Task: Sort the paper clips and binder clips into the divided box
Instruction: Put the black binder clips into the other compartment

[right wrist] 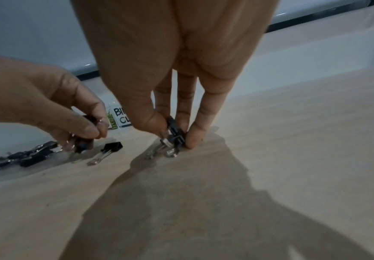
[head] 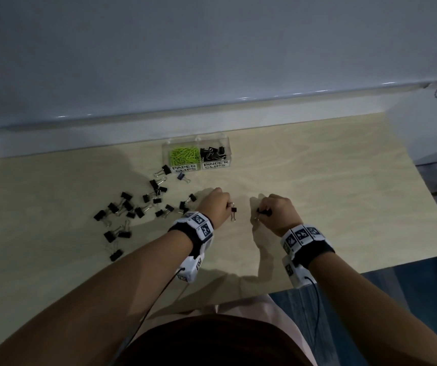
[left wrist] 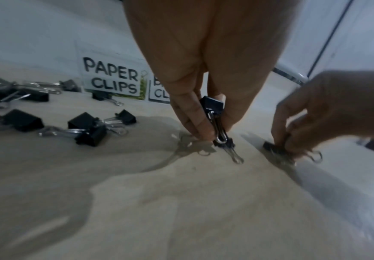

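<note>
Pale wood tabletop point(head: 317, 207) is carrying everything. Nearest, the left hand point(head: 213, 204) is pinching one black binder clip point(left wrist: 211, 105) above another point(head: 233, 210), while the right hand point(head: 278, 211) is gripping a binder clip point(right wrist: 175, 130) against the surface. Loose binder clips point(head: 132, 207) are lying leftward; farther back, the divided box point(head: 196, 154) is sitting by the wall, holding green paper clips point(head: 184, 155).

Dim, bluish light throughout; soft shadows spread toward the lower frame on the table point(head: 317, 180); wrist views blurred and bowed at the edges; faint glare along the upper ledge.
</note>
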{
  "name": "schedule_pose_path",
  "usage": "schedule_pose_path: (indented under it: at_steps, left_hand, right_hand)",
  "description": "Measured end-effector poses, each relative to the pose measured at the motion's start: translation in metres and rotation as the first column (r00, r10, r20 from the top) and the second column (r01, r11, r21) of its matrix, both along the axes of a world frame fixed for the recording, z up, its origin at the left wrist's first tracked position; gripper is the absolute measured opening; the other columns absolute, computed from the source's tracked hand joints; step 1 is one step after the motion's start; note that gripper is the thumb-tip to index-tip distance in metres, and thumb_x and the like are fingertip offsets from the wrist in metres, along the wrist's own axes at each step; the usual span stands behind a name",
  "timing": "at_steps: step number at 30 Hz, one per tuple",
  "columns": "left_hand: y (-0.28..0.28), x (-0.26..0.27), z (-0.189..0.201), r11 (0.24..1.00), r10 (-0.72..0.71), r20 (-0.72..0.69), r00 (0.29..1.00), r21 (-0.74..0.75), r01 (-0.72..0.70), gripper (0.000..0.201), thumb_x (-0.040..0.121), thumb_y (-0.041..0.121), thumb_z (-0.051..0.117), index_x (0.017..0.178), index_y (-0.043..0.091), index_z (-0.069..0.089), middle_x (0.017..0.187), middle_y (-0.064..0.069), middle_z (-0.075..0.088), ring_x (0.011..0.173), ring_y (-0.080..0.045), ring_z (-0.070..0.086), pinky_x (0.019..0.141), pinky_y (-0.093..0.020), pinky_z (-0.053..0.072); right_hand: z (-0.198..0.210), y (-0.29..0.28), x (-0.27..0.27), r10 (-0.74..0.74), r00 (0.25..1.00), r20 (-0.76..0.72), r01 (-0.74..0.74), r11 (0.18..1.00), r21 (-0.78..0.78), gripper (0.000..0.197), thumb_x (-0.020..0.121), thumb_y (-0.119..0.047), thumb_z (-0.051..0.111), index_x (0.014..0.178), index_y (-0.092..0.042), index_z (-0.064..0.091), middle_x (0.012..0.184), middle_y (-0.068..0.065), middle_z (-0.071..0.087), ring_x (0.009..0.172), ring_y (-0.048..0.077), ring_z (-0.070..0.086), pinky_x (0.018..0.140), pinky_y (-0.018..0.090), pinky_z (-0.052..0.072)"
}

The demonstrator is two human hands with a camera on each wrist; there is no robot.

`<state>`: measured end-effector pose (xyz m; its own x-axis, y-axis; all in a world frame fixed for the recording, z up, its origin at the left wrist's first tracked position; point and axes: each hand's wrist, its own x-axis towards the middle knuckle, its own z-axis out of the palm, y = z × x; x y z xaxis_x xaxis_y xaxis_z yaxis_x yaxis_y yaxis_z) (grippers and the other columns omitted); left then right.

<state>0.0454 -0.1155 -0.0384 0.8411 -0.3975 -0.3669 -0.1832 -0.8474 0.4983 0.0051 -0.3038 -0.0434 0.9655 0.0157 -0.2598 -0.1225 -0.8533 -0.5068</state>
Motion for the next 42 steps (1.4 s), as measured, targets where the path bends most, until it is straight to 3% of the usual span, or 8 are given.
schedule_pose_path:
  at_steps: [6, 12, 17, 22, 27, 32, 37, 42]
  left_hand:
    - [0.015, 0.035, 0.035, 0.944, 0.224, 0.043, 0.974, -0.259, -0.206, 0.012, 0.089, 0.013, 0.061, 0.089, 0.002, 0.065, 0.096, -0.007, 0.068, 0.087, -0.017, 0.062, 0.081, -0.026, 0.048]
    - [0.017, 0.089, 0.051, 0.869, 0.404, 0.114, 0.908, -0.358, -0.341, 0.012, 0.087, 0.012, 0.064, 0.093, 0.002, 0.067, 0.098, -0.011, 0.070, 0.091, -0.022, 0.064, 0.082, -0.027, 0.048]
    - [0.012, 0.112, 0.040, 0.872, 0.422, 0.113, 0.900, -0.324, -0.368, 0.014, 0.086, 0.012, 0.064, 0.093, 0.001, 0.068, 0.098, -0.011, 0.070, 0.091, -0.023, 0.065, 0.082, -0.028, 0.049]
    - [0.014, 0.115, 0.037, 0.898, 0.396, 0.137, 0.908, -0.266, -0.351, 0.026, 0.087, 0.017, 0.064, 0.109, 0.005, 0.066, 0.112, -0.014, 0.065, 0.103, -0.026, 0.061, 0.089, -0.030, 0.047]
    - [0.040, 0.086, 0.051, 0.907, 0.364, 0.176, 0.914, -0.288, -0.306, 0.023, 0.091, 0.011, 0.055, 0.112, 0.008, 0.064, 0.114, -0.009, 0.063, 0.103, -0.021, 0.061, 0.088, -0.027, 0.047]
    - [0.039, 0.015, 0.034, 0.994, -0.010, 0.074, 0.997, -0.110, 0.018, 0.022, 0.091, 0.009, 0.054, 0.110, 0.013, 0.064, 0.114, -0.004, 0.061, 0.100, -0.018, 0.058, 0.092, -0.028, 0.045]
    - [0.004, -0.022, 0.003, 0.918, -0.395, 0.120, 0.911, 0.078, 0.388, 0.058, 0.084, -0.011, 0.044, 0.134, 0.018, 0.048, 0.140, -0.004, 0.044, 0.119, -0.029, 0.042, 0.099, -0.042, 0.041]
    - [0.010, -0.024, -0.006, 0.843, -0.513, 0.139, 0.847, 0.265, 0.468, 0.038, 0.083, -0.006, 0.048, 0.118, 0.007, 0.054, 0.125, -0.009, 0.048, 0.111, -0.030, 0.044, 0.094, -0.042, 0.043]
  right_hand:
    - [-0.008, 0.001, 0.009, 0.000, 1.000, -0.029, 0.000, 1.000, -0.019, 0.008, 0.062, 0.001, 0.072, 0.065, -0.004, 0.066, 0.073, 0.014, 0.062, 0.069, 0.033, 0.058, 0.061, 0.033, 0.047]
    - [0.024, 0.019, 0.035, -0.038, 0.998, -0.053, 0.042, 0.997, 0.069, 0.012, 0.067, 0.003, 0.066, 0.068, -0.009, 0.068, 0.077, 0.009, 0.068, 0.066, 0.017, 0.057, 0.063, 0.021, 0.045]
    - [0.064, 0.049, 0.089, -0.118, 0.990, 0.072, 0.099, 0.968, 0.229, 0.010, 0.071, 0.001, 0.071, 0.073, -0.009, 0.069, 0.079, 0.009, 0.071, 0.075, 0.023, 0.068, 0.075, 0.037, 0.058]
    - [0.083, 0.078, 0.133, -0.067, 0.994, 0.092, 0.054, 0.989, 0.139, 0.018, 0.080, -0.010, 0.068, 0.098, -0.013, 0.069, 0.101, 0.007, 0.069, 0.089, 0.018, 0.064, 0.080, 0.022, 0.050]
    - [0.074, 0.055, 0.104, -0.011, 0.999, -0.051, 0.012, 1.000, 0.026, 0.042, 0.080, 0.014, 0.049, 0.104, -0.015, 0.067, 0.111, 0.005, 0.064, 0.095, 0.018, 0.061, 0.087, 0.030, 0.054]
    - [0.045, 0.015, 0.043, 0.253, 0.923, -0.288, -0.284, 0.957, -0.068, 0.047, 0.077, 0.009, 0.055, 0.111, -0.023, 0.061, 0.112, -0.001, 0.053, 0.102, 0.021, 0.057, 0.084, 0.022, 0.047]
    - [0.017, 0.003, 0.015, 0.412, 0.864, -0.288, -0.464, 0.875, -0.140, 0.065, 0.076, 0.007, 0.058, 0.122, -0.038, 0.053, 0.125, -0.003, 0.040, 0.108, 0.025, 0.048, 0.088, 0.036, 0.050]
    - [0.003, -0.007, 0.007, 0.410, 0.889, -0.204, -0.441, 0.888, -0.135, 0.039, 0.082, -0.004, 0.062, 0.113, -0.027, 0.063, 0.118, -0.002, 0.046, 0.094, 0.024, 0.061, 0.085, 0.032, 0.050]
